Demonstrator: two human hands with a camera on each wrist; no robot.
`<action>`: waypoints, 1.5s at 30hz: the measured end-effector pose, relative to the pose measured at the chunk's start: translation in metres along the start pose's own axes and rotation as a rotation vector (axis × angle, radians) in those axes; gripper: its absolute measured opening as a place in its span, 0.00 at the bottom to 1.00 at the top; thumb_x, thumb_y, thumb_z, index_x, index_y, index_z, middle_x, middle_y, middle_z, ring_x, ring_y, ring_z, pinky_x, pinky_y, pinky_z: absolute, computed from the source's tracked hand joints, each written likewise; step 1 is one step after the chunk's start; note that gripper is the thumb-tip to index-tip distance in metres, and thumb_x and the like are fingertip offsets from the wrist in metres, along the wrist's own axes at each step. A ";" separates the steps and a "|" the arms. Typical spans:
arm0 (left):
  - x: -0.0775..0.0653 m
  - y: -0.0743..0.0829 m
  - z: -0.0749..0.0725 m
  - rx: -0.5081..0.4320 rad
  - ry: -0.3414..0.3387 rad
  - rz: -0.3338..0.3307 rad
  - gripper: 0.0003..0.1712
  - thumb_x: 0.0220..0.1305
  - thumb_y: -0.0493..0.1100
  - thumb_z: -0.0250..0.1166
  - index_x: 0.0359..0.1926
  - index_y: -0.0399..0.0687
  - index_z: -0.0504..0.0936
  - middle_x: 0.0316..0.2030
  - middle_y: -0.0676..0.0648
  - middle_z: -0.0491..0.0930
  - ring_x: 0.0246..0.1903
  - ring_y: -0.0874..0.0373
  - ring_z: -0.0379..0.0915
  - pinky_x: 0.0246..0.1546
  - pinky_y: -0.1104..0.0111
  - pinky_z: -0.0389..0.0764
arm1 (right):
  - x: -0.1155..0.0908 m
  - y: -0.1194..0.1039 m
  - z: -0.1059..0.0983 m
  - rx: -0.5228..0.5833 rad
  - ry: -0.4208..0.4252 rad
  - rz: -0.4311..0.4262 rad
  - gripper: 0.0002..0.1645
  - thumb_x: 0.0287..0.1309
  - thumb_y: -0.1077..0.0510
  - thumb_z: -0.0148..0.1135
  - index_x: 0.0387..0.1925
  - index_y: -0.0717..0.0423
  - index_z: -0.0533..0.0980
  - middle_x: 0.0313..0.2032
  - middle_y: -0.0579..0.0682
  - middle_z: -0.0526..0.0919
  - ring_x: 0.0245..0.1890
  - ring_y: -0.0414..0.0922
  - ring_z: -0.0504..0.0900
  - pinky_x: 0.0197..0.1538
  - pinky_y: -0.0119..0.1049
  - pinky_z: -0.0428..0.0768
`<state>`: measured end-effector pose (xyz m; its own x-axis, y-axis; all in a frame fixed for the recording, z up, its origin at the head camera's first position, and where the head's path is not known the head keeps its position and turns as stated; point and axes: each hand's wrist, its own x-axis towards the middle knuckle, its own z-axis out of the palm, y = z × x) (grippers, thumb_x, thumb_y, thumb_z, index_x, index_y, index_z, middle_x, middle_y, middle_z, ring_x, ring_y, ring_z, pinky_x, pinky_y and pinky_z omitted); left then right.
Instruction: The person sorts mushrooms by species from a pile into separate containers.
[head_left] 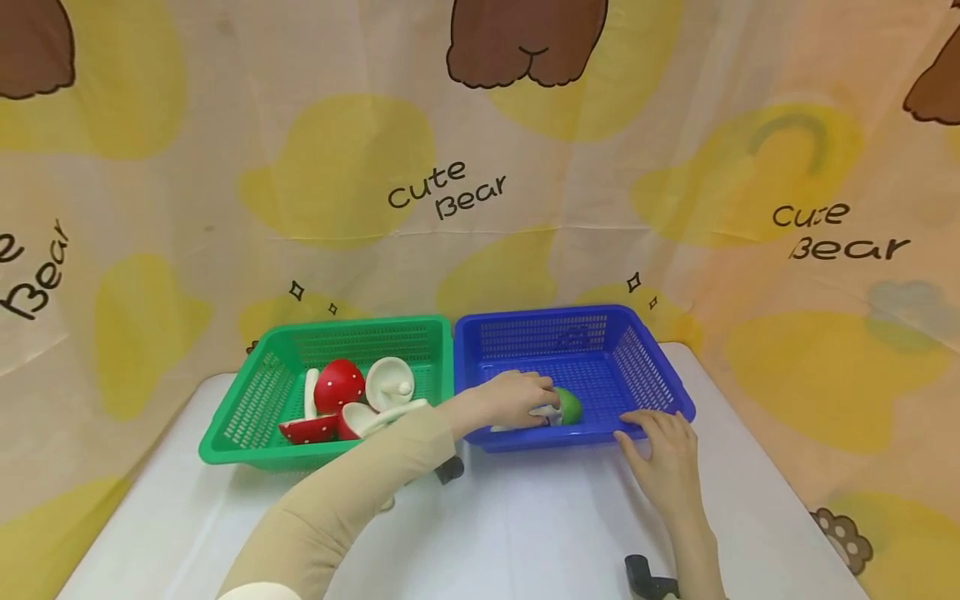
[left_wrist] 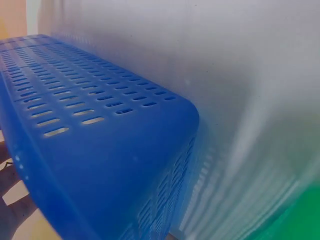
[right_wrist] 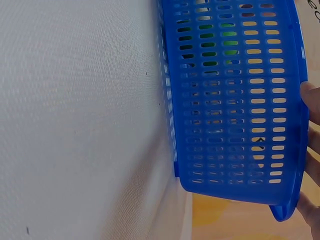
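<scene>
My left hand (head_left: 517, 398) reaches down inside the blue basket (head_left: 573, 435). Its bent fingers and thumb hold a round toy (head_left: 570, 407), green on one side with a whitish part at the fingers; the hand hides some of it. Another pale piece under the hand is mostly hidden. At the basket's front right corner, my right hand (head_left: 663, 454) holds the rim, fingers over the top and thumb outside. The right wrist view shows its fingers (right_wrist: 312, 102) along the rim. In the left wrist view, the basket wall (left_wrist: 125, 150) covers most of the left hand.
A green basket (head_left: 251, 454) stands at left against the blue one, holding several red white-dotted and white toy pieces, including a red dome (head_left: 340, 385) and a white cup-like piece (head_left: 389, 383). Both baskets stand on a white table (head_left: 525, 533). A printed cloth (head_left: 570, 192) hangs behind.
</scene>
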<state>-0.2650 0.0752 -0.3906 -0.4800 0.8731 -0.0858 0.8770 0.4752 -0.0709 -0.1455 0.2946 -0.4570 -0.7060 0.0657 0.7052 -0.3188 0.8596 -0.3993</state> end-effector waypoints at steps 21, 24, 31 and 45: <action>-0.062 0.028 -0.006 0.031 0.292 -0.088 0.16 0.67 0.51 0.59 0.53 0.58 0.81 0.48 0.54 0.81 0.45 0.58 0.77 0.39 0.67 0.80 | 0.002 0.003 -0.001 0.012 -0.007 0.015 0.14 0.46 0.65 0.72 0.37 0.60 0.80 0.41 0.60 0.83 0.48 0.59 0.76 0.63 0.65 0.59; -0.071 0.031 -0.003 0.047 0.325 -0.112 0.17 0.67 0.52 0.59 0.54 0.59 0.80 0.49 0.55 0.80 0.45 0.59 0.77 0.39 0.68 0.80 | 0.002 0.003 0.001 0.018 -0.013 0.022 0.14 0.46 0.65 0.72 0.38 0.60 0.80 0.41 0.60 0.83 0.49 0.59 0.76 0.63 0.65 0.59; -0.096 0.039 0.008 0.036 0.445 -0.154 0.17 0.65 0.51 0.61 0.54 0.59 0.79 0.49 0.54 0.80 0.46 0.59 0.76 0.41 0.67 0.80 | -0.001 -0.001 0.004 0.031 -0.017 0.023 0.14 0.46 0.65 0.72 0.38 0.60 0.80 0.41 0.60 0.84 0.49 0.60 0.76 0.63 0.66 0.59; -0.150 0.051 0.044 0.102 0.618 -0.335 0.18 0.56 0.48 0.69 0.49 0.57 0.82 0.47 0.53 0.82 0.49 0.57 0.78 0.49 0.63 0.80 | 0.001 0.002 0.001 0.022 0.007 -0.007 0.14 0.45 0.66 0.72 0.37 0.60 0.80 0.39 0.59 0.84 0.47 0.59 0.76 0.63 0.66 0.60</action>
<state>-0.1486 -0.0365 -0.4253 -0.5974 0.5980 0.5343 0.6632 0.7430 -0.0900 -0.1469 0.2956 -0.4575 -0.6994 0.0636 0.7119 -0.3375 0.8486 -0.4073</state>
